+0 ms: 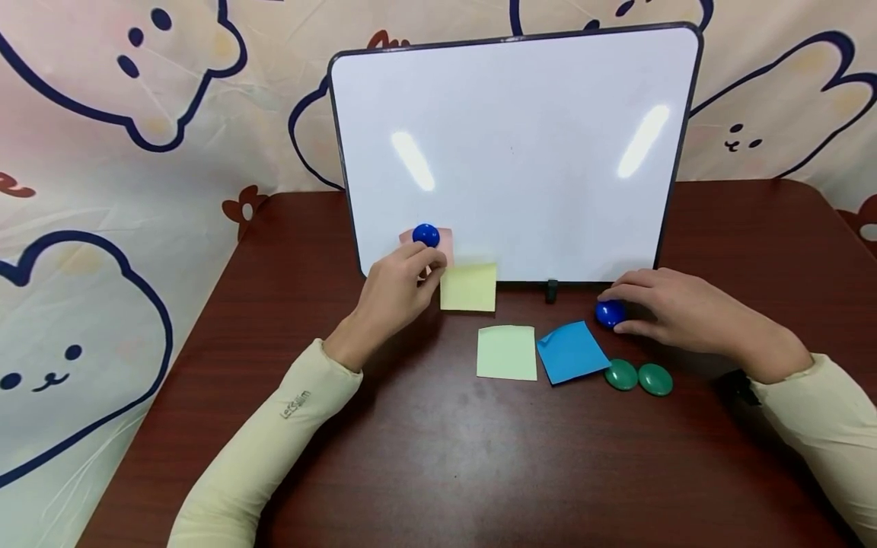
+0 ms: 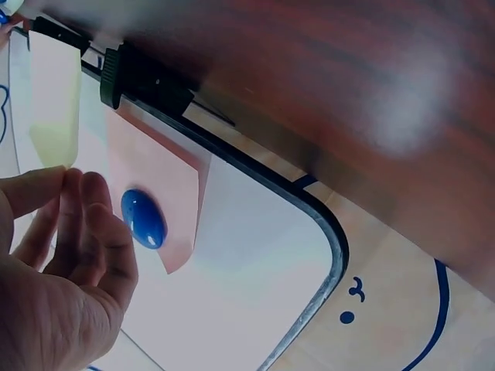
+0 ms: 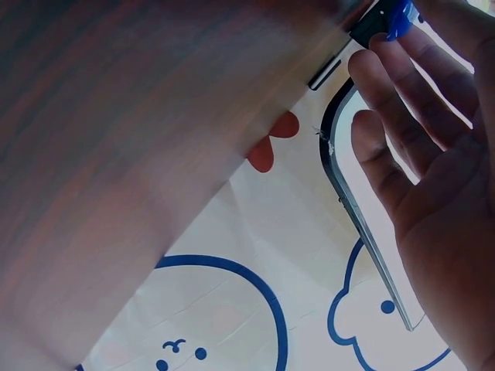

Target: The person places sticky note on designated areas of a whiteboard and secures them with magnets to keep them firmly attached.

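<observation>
My left hand (image 1: 400,293) pinches the edge of a yellow sticky note (image 1: 469,288) in front of the whiteboard's lower left. Behind it, a pink sticky note (image 2: 158,182) lies on the whiteboard (image 1: 514,152) under a round blue magnet (image 2: 144,219). Over at the board's lower right corner, my right hand (image 1: 681,308) holds a second blue magnet (image 1: 610,313) between thumb and fingers. In the right wrist view only part of that magnet (image 3: 400,19) shows at the fingertips.
On the dark wooden table (image 1: 466,472) lie a light green sticky note (image 1: 507,353), a blue sticky note (image 1: 572,352) and two green magnets (image 1: 621,374). A black clip (image 1: 551,291) sits at the board's bottom edge. Patterned cloth (image 1: 89,198) hangs behind.
</observation>
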A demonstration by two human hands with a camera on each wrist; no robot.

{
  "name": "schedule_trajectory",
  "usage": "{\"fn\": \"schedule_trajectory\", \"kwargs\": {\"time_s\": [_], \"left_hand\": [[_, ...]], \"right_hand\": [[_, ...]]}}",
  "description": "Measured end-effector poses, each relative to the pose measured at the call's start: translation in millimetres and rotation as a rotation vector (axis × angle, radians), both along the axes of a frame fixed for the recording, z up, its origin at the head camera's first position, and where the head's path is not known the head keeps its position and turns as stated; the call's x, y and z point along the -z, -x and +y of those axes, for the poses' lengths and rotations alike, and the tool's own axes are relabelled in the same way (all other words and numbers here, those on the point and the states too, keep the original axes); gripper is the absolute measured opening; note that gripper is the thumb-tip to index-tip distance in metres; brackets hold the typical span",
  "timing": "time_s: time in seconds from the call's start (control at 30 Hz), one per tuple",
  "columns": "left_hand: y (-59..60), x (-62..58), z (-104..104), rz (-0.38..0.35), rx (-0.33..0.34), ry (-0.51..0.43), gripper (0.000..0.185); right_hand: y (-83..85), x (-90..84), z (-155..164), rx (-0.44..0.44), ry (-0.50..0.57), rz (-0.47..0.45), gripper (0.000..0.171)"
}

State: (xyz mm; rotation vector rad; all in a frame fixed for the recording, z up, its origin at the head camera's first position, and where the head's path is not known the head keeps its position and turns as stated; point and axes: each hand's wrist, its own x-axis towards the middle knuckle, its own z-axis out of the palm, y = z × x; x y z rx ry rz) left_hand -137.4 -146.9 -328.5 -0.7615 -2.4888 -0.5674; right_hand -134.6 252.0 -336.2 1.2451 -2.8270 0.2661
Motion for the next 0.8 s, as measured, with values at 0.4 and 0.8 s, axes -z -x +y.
{"fn": "schedule_trajectory", "kwargs": {"time_s": [0.4, 0.8], "left_hand": [[10.4, -4.9, 7, -0.062, 0.007, -0.104, 0.005], [19.3, -5.0, 17, -0.054, 0.027, -0.153, 0.005]], "right_hand": [[1.6, 0.7, 2, -0.002, 0.008, 0.021, 0.043], [2.0, -0.3, 1, -0.003, 0.006, 0.008, 0.042]]}}
